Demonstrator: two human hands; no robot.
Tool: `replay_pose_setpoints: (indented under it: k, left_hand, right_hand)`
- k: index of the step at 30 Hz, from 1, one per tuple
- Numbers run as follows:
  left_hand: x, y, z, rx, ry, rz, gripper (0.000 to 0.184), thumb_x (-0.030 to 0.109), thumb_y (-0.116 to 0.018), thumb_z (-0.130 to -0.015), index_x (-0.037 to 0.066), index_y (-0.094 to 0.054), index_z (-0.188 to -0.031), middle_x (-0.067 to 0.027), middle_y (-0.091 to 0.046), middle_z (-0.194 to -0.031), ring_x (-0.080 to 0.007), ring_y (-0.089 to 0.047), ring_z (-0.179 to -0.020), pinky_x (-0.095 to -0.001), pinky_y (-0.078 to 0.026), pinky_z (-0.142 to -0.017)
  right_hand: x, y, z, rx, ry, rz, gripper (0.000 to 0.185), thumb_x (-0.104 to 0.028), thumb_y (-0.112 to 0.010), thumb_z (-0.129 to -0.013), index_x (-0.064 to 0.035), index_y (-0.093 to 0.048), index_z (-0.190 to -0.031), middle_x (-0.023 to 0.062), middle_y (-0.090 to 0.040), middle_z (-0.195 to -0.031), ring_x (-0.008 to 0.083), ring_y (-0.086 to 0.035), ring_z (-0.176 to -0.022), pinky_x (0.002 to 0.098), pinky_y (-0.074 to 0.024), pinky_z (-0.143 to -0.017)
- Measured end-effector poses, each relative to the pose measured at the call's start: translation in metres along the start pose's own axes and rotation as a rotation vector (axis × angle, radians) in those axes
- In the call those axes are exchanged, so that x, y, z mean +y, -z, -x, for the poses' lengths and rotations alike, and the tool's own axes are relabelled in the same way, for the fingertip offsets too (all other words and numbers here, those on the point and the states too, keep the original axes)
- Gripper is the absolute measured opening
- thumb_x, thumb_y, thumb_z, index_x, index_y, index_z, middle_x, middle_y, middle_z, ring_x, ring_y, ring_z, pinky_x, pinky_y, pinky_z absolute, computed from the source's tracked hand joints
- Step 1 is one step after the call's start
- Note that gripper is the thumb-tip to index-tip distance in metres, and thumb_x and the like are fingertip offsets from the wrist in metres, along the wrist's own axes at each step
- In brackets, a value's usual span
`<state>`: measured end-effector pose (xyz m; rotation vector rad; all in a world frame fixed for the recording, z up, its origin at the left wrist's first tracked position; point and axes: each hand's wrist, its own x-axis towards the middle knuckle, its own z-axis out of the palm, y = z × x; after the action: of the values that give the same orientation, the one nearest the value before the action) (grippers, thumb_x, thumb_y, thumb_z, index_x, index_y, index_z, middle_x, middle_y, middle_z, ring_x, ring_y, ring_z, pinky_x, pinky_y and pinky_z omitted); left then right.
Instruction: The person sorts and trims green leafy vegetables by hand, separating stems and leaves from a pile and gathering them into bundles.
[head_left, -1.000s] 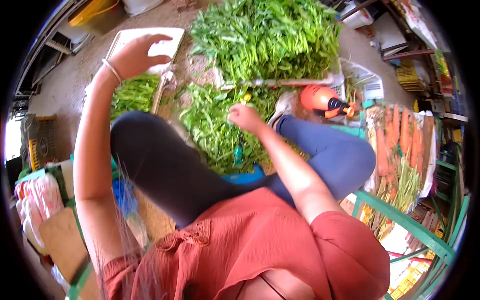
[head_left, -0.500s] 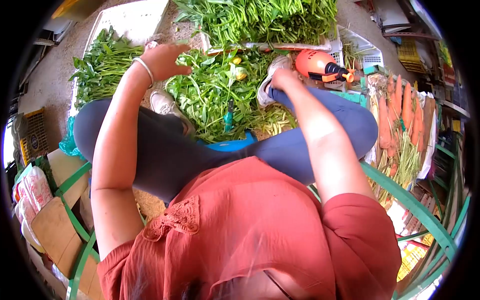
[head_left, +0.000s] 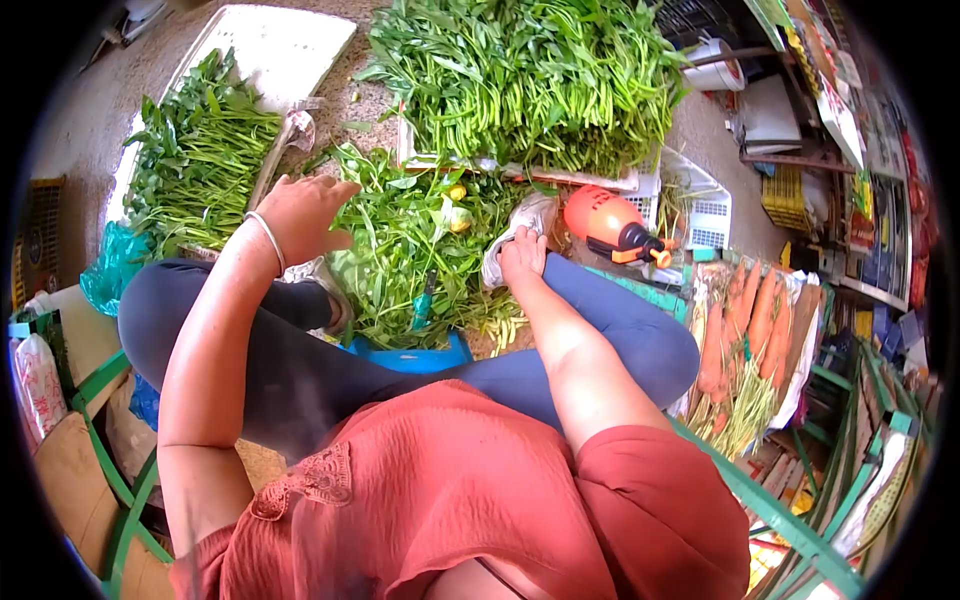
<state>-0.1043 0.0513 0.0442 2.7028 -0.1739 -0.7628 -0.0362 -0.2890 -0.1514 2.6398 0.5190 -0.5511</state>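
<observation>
My left hand (head_left: 300, 218), with a bangle at the wrist, hovers with fingers spread and nothing in them. It is over the left edge of a loose heap of leafy greens (head_left: 385, 230) between my feet. My right hand (head_left: 522, 257) lies on my shoe (head_left: 535, 215) near the ankle, fingers extended. On the heap rests a knife with a teal handle (head_left: 421, 312), and a yellowish vegetable piece (head_left: 458, 218) lies farther up. A bundle of long-stemmed greens (head_left: 205, 150) is on my left, beside my left hand.
A large stack of greens (head_left: 530, 80) stands ahead. To the right are an orange spray bottle (head_left: 606, 218), a white plastic crate (head_left: 710, 205) and carrots (head_left: 765, 320). A white foam board (head_left: 290, 50) lies at the far left. Blue plastic (head_left: 410, 357) shows before my legs.
The view has shifted, showing more of the far stack. My left hand remains raised with spread fingers, slightly lower. My right hand's fingers now show, lying on the shoe.
</observation>
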Motion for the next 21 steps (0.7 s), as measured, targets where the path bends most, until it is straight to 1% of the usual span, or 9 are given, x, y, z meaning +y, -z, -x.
replay_pose_setpoints:
  k: [2, 4, 7, 11, 12, 15, 17, 19, 21]
  left_hand:
    - [0.002, 0.004, -0.001, -0.007, 0.016, 0.001, 0.062, 0.029, -0.065, -0.068, 0.011, -0.041, -0.122, -0.0126, -0.049, -0.116, -0.0276, -0.046, -0.109, -0.0419, -0.034, -0.093]
    - [0.009, 0.008, -0.003, -0.051, 0.018, 0.000, 0.063, 0.031, -0.065, -0.069, 0.011, -0.040, -0.123, -0.0123, -0.048, -0.117, -0.0272, -0.044, -0.112, -0.0457, -0.032, -0.095]
    - [0.017, 0.010, -0.004, 0.010, 0.003, -0.067, 0.063, 0.032, -0.065, -0.070, 0.011, -0.039, -0.124, -0.0118, -0.047, -0.118, -0.0268, -0.044, -0.112, -0.0460, -0.031, -0.095]
    - [0.020, 0.010, -0.006, -0.044, -0.014, -0.022, 0.063, 0.031, -0.065, -0.070, 0.011, -0.038, -0.124, -0.0121, -0.046, -0.118, -0.0276, -0.043, -0.112, -0.0460, -0.030, -0.096]
    - [0.015, 0.000, -0.005, 0.069, -0.078, -0.004, 0.059, 0.032, -0.064, -0.070, 0.011, -0.042, -0.121, -0.0136, -0.052, -0.106, -0.0276, -0.050, -0.104, -0.0493, -0.032, -0.093]
    - [0.015, -0.003, -0.005, 0.099, -0.083, -0.007, 0.061, 0.031, -0.065, -0.069, 0.012, -0.041, -0.122, -0.0143, -0.050, -0.111, -0.0279, -0.048, -0.106, -0.0494, -0.031, -0.094]
    - [0.016, 0.000, -0.003, 0.058, -0.055, 0.001, 0.062, 0.033, -0.065, -0.069, 0.012, -0.040, -0.122, -0.0143, -0.050, -0.113, -0.0279, -0.047, -0.108, -0.0493, -0.031, -0.094]
    - [0.018, 0.005, -0.003, 0.003, -0.004, -0.007, 0.063, 0.032, -0.065, -0.067, 0.013, -0.041, -0.122, -0.0135, -0.048, -0.118, -0.0278, -0.044, -0.112, -0.0447, -0.030, -0.097]
    - [0.016, 0.004, -0.005, -0.028, 0.007, -0.005, 0.062, 0.033, -0.065, -0.068, 0.013, -0.041, -0.122, -0.0133, -0.049, -0.117, -0.0278, -0.044, -0.111, -0.0449, -0.030, -0.096]
  right_hand:
    - [-0.004, -0.012, -0.010, 0.000, -0.090, -0.070, 0.017, -0.025, -0.060, -0.070, -0.0147, -0.069, -0.080, 0.0080, -0.049, -0.105, 0.0230, -0.041, -0.104, 0.0358, -0.0279, -0.090]
    - [-0.003, -0.014, -0.006, 0.027, -0.085, -0.100, 0.016, -0.024, -0.059, -0.070, -0.0142, -0.068, -0.080, 0.0079, -0.049, -0.105, 0.0231, -0.041, -0.105, 0.0358, -0.0278, -0.090]
    - [-0.002, -0.015, -0.009, 0.064, -0.059, -0.107, 0.017, -0.022, -0.058, -0.070, -0.0133, -0.068, -0.080, 0.0079, -0.049, -0.105, 0.0235, -0.040, -0.106, 0.0355, -0.0276, -0.090]
    - [0.000, -0.002, -0.005, 0.003, -0.031, -0.119, 0.017, -0.023, -0.057, -0.070, -0.0150, -0.068, -0.081, 0.0083, -0.049, -0.104, 0.0250, -0.040, -0.106, 0.0373, -0.0281, -0.089]
    - [0.000, 0.003, -0.004, -0.038, -0.018, -0.113, 0.018, -0.023, -0.056, -0.070, -0.0155, -0.068, -0.081, 0.0084, -0.049, -0.105, 0.0254, -0.040, -0.106, 0.0380, -0.0283, -0.089]
    - [-0.001, -0.008, -0.008, -0.062, -0.009, 0.002, 0.021, -0.025, -0.053, -0.074, -0.0166, -0.068, -0.087, 0.0070, -0.047, -0.108, 0.0234, -0.040, -0.107, 0.0393, -0.0276, -0.089]
    - [-0.003, -0.006, -0.002, -0.085, 0.090, 0.225, 0.025, -0.021, -0.045, -0.080, -0.0165, -0.066, -0.094, 0.0050, -0.046, -0.108, 0.0224, -0.040, -0.105, 0.0392, -0.0264, -0.088]
    - [-0.007, 0.007, -0.007, -0.098, 0.102, 0.280, 0.025, -0.021, -0.048, -0.080, -0.0164, -0.065, -0.097, 0.0035, -0.050, -0.108, 0.0221, -0.042, -0.104, 0.0393, -0.0309, -0.081]
    - [-0.013, 0.017, -0.010, -0.306, 0.203, 0.386, 0.021, -0.017, -0.053, -0.077, -0.0121, -0.066, -0.093, 0.0044, -0.059, -0.101, 0.0224, -0.053, -0.095, 0.0383, -0.0409, -0.068]
